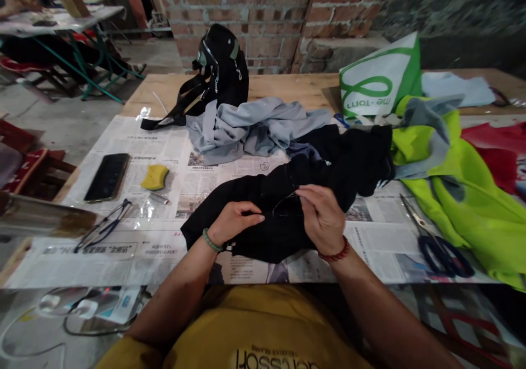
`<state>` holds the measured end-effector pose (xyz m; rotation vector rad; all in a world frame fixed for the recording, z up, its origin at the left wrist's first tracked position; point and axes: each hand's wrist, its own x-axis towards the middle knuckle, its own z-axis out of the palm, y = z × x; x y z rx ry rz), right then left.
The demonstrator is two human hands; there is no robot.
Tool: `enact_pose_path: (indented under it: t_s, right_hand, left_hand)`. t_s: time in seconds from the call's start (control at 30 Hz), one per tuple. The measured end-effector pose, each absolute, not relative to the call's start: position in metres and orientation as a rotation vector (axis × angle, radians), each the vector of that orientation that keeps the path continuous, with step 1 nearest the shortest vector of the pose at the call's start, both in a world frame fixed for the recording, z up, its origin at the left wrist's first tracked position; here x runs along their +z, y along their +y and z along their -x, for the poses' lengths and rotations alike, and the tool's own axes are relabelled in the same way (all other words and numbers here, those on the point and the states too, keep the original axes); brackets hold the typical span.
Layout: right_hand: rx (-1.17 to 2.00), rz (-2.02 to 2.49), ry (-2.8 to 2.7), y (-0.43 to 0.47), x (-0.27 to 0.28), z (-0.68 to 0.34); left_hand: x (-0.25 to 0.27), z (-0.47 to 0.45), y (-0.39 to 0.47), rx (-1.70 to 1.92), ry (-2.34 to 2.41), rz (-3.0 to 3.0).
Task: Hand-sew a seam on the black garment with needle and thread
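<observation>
A black garment lies bunched across the newspaper in front of me. My left hand, with a green bead bracelet on its wrist, holds the near part of the cloth, thumb and forefinger close together at a fold. To the right, my right hand has its fingertips pinched just above the same cloth. A thin pale thread curves from those fingertips down to the garment. Whether a needle is also in the pinch is too small to tell. A red bead bracelet circles the right wrist.
Scissors lie at right beside a yellow-green garment. Grey cloth, a black bag and a white-green bag are behind. At left are a phone, yellow sponge, glasses and bottle.
</observation>
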<state>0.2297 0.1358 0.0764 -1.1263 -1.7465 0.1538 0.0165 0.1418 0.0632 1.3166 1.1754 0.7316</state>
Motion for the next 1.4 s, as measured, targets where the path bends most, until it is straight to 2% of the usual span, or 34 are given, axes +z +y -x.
enact_pose_path:
  t_s: [0.07, 0.17, 0.43, 1.1, 1.4]
  right_hand:
    - [0.119, 1.079, -1.715, 0.124, 0.089, -0.231]
    - [0.226, 1.02, -1.838, 0.106, 0.097, -0.228]
    - [0.621, 1.276, -1.996, 0.085, 0.069, -0.203]
    - [0.799, 1.476, -1.975, 0.093, 0.065, -0.193]
    - [0.696, 1.468, -1.951, 0.095, 0.058, -0.189]
  left_hand:
    - [0.062, -0.017, 0.142, 0.779, 1.166, -1.358]
    - [0.062, -0.017, 0.143, 0.848, 1.156, -1.443]
    - [0.062, -0.018, 0.141, 0.871, 1.17, -1.51]
    - [0.061, -0.02, 0.138, 0.923, 1.053, -1.688]
    - [0.057, -0.027, 0.135, 0.918, 1.013, -1.665]
